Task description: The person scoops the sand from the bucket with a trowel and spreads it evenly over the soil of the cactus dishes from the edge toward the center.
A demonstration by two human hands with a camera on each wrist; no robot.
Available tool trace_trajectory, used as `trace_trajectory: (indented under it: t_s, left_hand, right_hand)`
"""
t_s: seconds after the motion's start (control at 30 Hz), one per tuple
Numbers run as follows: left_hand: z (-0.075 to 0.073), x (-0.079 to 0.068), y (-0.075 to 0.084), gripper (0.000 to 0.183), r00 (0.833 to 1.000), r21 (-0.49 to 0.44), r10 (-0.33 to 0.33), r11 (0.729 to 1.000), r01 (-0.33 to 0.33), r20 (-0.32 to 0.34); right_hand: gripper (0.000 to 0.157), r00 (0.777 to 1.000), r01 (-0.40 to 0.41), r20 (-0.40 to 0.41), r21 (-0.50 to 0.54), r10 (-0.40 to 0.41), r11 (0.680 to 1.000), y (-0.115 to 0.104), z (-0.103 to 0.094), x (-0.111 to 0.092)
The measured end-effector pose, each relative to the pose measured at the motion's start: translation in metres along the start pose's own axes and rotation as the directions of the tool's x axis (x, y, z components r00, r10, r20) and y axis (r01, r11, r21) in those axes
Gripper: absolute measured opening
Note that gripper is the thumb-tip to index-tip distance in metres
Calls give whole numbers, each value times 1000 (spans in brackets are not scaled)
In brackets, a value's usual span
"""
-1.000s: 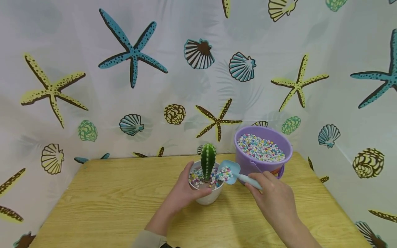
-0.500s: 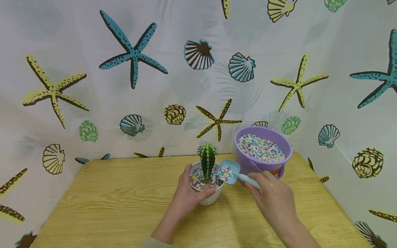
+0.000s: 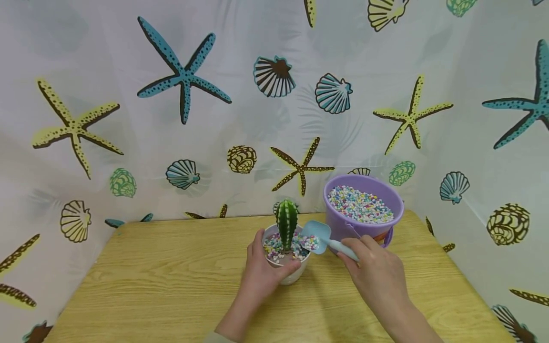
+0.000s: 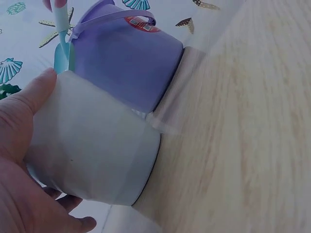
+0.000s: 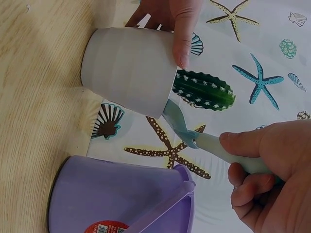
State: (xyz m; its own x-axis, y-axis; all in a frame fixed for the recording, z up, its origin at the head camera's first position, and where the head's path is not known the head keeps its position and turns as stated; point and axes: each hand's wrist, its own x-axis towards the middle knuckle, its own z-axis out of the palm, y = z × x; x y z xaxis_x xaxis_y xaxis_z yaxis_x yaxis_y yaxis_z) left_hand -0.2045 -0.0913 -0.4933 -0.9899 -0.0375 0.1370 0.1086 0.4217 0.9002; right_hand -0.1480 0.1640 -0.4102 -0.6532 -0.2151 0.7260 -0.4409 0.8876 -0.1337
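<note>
A white flower pot (image 4: 92, 141) stands on the table, with a green cactus (image 3: 287, 224) upright in it and coloured pebbles (image 3: 274, 248) around the base. My left hand (image 3: 261, 274) holds the pot from its left side, thumb along the near rim and fingers round the far side. In my right hand (image 3: 379, 271) is the handle of a light blue toy shovel (image 3: 319, 231). The shovel's tip reaches over the pot's right rim, and some pebbles lie on its blade. In the right wrist view, thumb and curled fingers grip the handle.
Just right of the pot, towards the back, stands a purple bucket (image 5: 121, 194) filled with coloured pebbles (image 3: 360, 205). The wooden table (image 3: 171, 276) ends at a cloth backdrop (image 3: 240, 119) printed with starfish and shells, which also rises on both sides.
Fewer pebbles lie on the shovel's blade, and more sit at the pot's right side. The left hand and pot have shifted very slightly to the right; the bucket stays put.
</note>
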Motion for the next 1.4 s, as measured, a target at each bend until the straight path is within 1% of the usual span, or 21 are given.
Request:
trace_trajectory:
  t_s: [0.1, 0.2, 0.37, 0.43, 0.47, 0.57, 0.8, 0.97, 1.03, 1.17, 1.4]
  left_hand:
    - [-6, 2, 0, 133, 998, -20, 2, 1000, 0, 61]
    - [-17, 9, -1, 131, 989, -56, 7, 998, 1, 148]
    - [-34, 21, -3, 128, 956, -101, 22, 995, 8, 294]
    - [-37, 24, -5, 129, 945, -111, 26, 994, 11, 327]
    - [-37, 25, -5, 130, 942, -115, 25, 993, 14, 334]
    - [-36, 24, -6, 131, 948, -107, 21, 994, 14, 319]
    - [-27, 17, -3, 133, 973, -64, 29, 998, -15, 228]
    - [-20, 10, -1, 133, 985, -46, 54, 998, -47, 166]
    - [-17, 7, -1, 134, 988, -40, 57, 998, -52, 142]
    - [-11, 4, -1, 135, 994, -16, 39, 999, -37, 99]
    - [-2, -1, 3, 136, 999, 18, 34, 999, -35, 39]
  right_hand:
    - [36, 1000, 5, -2, 1, -5, 1000, 0, 0, 0]
    - [37, 1000, 9, -1, 2, -9, 1000, -1, 1, 1]
    - [36, 1000, 7, 11, -4, -7, 1000, -2, 1, 1]
    - [36, 1000, 6, 17, -6, -6, 1000, -2, 2, 1]
    - [36, 1000, 5, 21, -6, -5, 1000, -2, 2, 1]
    - [36, 1000, 10, 17, -9, -10, 1000, -1, 2, 0]
    - [36, 1000, 16, -7, -15, -16, 1000, -2, 1, 0]
    - [37, 1000, 23, -5, -25, -23, 999, -2, 3, 1]
    - [37, 1000, 27, -4, -30, -27, 999, -2, 3, 1]
    - [36, 1000, 26, 4, -36, -25, 999, -3, 4, 1]
    - [36, 1000, 28, 0, -51, -28, 998, -4, 5, 0]
